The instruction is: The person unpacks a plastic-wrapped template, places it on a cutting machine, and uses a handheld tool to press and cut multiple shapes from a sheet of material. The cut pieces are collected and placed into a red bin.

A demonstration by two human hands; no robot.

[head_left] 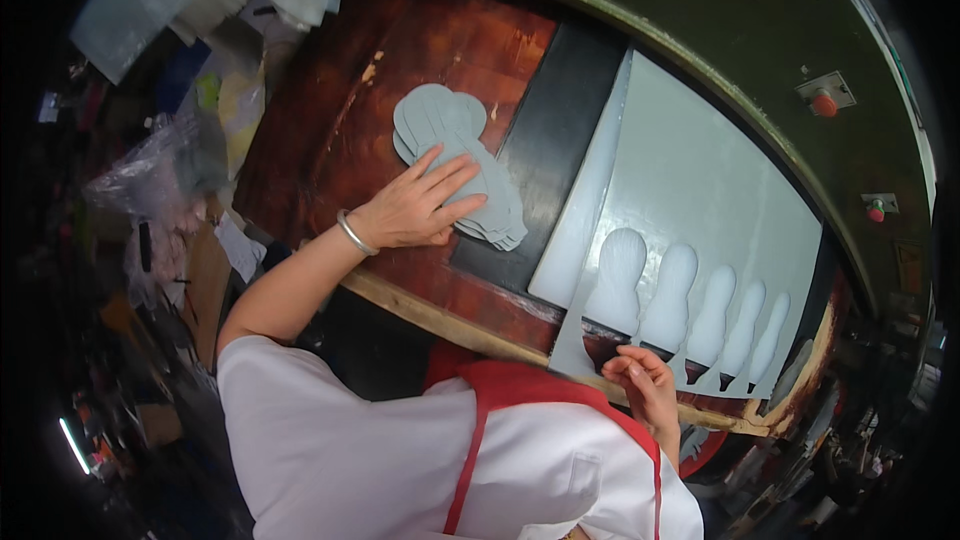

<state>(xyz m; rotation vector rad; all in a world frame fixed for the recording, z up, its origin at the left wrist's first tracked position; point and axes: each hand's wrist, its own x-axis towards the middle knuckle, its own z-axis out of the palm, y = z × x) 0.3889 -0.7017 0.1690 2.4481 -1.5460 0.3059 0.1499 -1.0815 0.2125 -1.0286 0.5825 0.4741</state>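
Note:
My left hand (425, 202) lies with spread fingers on a loose stack of thin grey insole-shaped pieces (440, 120). The stack rests on the brown worktop and partly on a black strip. On the right, a large grey sheet (700, 160) has a row of several insole-shaped cut-outs along its near side, with white material showing through them. My right hand (645, 385) is at the near edge of this sheet, beside the largest cut-out (620, 280). Its fingers are loosely bent and I see nothing between them.
A dark green machine beam (730, 50) runs along the far side, with red buttons (824, 104) on it. Plastic bags and sheets (215, 0) pile up at the left. The worktop's wooden edge (430, 315) is close to my body. A red round thing (705, 452) stands below.

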